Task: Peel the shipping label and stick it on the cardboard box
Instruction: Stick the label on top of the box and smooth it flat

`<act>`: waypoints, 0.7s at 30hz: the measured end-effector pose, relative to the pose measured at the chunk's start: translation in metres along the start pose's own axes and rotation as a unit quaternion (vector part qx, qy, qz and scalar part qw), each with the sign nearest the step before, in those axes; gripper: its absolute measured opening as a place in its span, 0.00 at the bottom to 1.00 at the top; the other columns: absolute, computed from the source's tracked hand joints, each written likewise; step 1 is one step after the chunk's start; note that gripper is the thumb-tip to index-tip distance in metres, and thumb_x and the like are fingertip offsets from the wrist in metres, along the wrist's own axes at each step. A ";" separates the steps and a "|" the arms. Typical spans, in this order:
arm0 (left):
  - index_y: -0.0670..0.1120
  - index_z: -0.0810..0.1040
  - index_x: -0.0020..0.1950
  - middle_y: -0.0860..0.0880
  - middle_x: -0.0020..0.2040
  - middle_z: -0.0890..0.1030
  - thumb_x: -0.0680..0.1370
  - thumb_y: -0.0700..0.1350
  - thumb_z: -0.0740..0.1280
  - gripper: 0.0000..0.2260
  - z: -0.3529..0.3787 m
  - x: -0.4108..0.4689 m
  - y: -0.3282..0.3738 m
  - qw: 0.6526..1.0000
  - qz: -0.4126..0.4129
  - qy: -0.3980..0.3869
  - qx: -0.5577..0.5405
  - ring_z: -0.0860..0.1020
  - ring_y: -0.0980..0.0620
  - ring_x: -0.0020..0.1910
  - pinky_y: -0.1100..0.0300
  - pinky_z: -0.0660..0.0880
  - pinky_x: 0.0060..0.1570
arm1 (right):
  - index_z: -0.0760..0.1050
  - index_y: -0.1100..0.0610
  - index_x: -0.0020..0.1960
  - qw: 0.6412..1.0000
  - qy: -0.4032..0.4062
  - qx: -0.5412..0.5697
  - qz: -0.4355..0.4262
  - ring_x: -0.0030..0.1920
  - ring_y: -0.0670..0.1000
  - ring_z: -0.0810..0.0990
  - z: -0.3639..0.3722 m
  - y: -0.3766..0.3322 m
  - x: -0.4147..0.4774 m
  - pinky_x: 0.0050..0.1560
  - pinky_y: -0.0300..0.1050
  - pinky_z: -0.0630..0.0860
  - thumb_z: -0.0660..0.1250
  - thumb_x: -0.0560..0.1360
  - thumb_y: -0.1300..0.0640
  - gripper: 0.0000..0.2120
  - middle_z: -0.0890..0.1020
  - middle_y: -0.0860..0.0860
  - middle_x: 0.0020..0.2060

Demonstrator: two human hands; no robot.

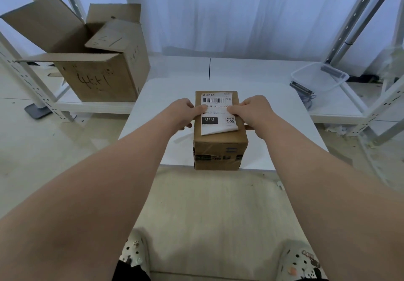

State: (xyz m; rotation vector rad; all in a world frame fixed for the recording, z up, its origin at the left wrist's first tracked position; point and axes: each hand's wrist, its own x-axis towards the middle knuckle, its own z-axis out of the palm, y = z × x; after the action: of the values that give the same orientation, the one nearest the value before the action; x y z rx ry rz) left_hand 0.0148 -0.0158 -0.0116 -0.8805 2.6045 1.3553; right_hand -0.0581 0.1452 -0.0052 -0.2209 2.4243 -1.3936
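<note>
Head camera looks down past two patterned clogs (302, 261) on the pale floor, and both bare forearms stretch forward over the near edge of the white table (153, 106). Right there at that near edge sits the sealed cardboard box (219, 147), dark tape banding its front face. On its top lies the shipping label (217, 111), barcode at the far end, a black "010" block and a QR code nearer. Its near edge curls up, showing the blank white underside, so that end is not flat on the cardboard. Left hand (182, 114) presses its thumb on the label's left edge, its other fingers curled against the box's left side. Right hand (251, 111) mirrors it, thumb on the label's right edge, its other fingers down the right side. Both hands pin label to box. Further back on the right, a clear plastic tub (317, 77) rests on a low white shelf. Far left, a big open carton (94, 62) with scrawled marker writing stands, flaps up. White curtains (240, 14) hang behind.
</note>
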 end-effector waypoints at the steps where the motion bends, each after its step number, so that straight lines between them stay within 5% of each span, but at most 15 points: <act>1: 0.44 0.72 0.58 0.47 0.55 0.80 0.77 0.60 0.62 0.21 -0.001 0.000 0.000 1.000 -0.001 0.000 -0.002 0.79 0.49 0.50 0.53 0.75 0.52 | 0.67 0.57 0.34 1.000 0.000 0.010 0.003 0.47 0.60 0.84 -0.001 0.001 0.000 0.49 0.53 0.79 0.70 0.72 0.60 0.13 0.82 0.66 0.51; 5: 0.42 0.74 0.52 0.43 0.52 0.82 0.77 0.59 0.62 0.19 0.004 -0.001 0.008 0.999 0.005 0.019 0.040 0.80 0.46 0.47 0.56 0.75 0.45 | 0.63 0.55 0.30 1.000 0.017 -0.020 -0.015 0.51 0.64 0.83 0.003 0.003 0.003 0.43 0.54 0.78 0.68 0.70 0.59 0.15 0.83 0.66 0.49; 8: 0.42 0.73 0.55 0.47 0.46 0.79 0.75 0.61 0.65 0.23 0.013 -0.003 0.016 0.997 0.003 0.027 0.071 0.75 0.51 0.38 0.62 0.68 0.31 | 0.65 0.55 0.31 0.999 0.008 -0.048 -0.021 0.51 0.63 0.83 0.004 0.001 0.003 0.51 0.60 0.79 0.66 0.70 0.58 0.13 0.84 0.63 0.47; 11: 0.42 0.69 0.61 0.46 0.51 0.77 0.72 0.64 0.67 0.30 0.019 -0.001 0.020 0.996 -0.010 0.037 0.077 0.76 0.49 0.44 0.59 0.69 0.34 | 0.66 0.56 0.31 0.997 -0.002 -0.070 -0.022 0.51 0.64 0.83 0.002 -0.001 0.004 0.52 0.64 0.79 0.66 0.71 0.58 0.13 0.83 0.64 0.48; 15: 0.45 0.70 0.49 0.48 0.45 0.78 0.76 0.59 0.65 0.18 0.010 0.000 0.018 0.998 0.001 0.017 0.054 0.74 0.54 0.35 0.61 0.70 0.33 | 0.66 0.56 0.33 0.995 0.000 -0.092 -0.028 0.52 0.64 0.82 0.002 -0.002 0.004 0.52 0.63 0.79 0.65 0.72 0.58 0.12 0.83 0.64 0.50; 17: 0.45 0.71 0.48 0.47 0.47 0.80 0.77 0.57 0.64 0.15 0.003 0.001 0.013 0.999 0.002 0.012 0.034 0.76 0.52 0.36 0.59 0.72 0.38 | 0.69 0.57 0.41 0.990 -0.004 -0.138 -0.040 0.52 0.61 0.81 0.005 -0.005 0.002 0.50 0.57 0.80 0.64 0.73 0.56 0.06 0.82 0.62 0.52; 21: 0.43 0.75 0.48 0.47 0.47 0.82 0.77 0.56 0.65 0.15 -0.002 0.001 0.009 1.000 0.001 0.018 0.017 0.78 0.54 0.34 0.61 0.73 0.38 | 0.60 0.59 0.68 0.977 -0.005 -0.208 -0.043 0.60 0.57 0.73 0.019 -0.015 0.001 0.57 0.51 0.73 0.70 0.71 0.44 0.34 0.68 0.57 0.63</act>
State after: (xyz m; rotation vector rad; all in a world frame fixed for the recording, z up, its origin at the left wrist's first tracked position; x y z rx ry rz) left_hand 0.0095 -0.0134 -0.0040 -0.9062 2.6470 1.3048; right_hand -0.0523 0.1220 -0.0017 -0.4347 2.7014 -0.8937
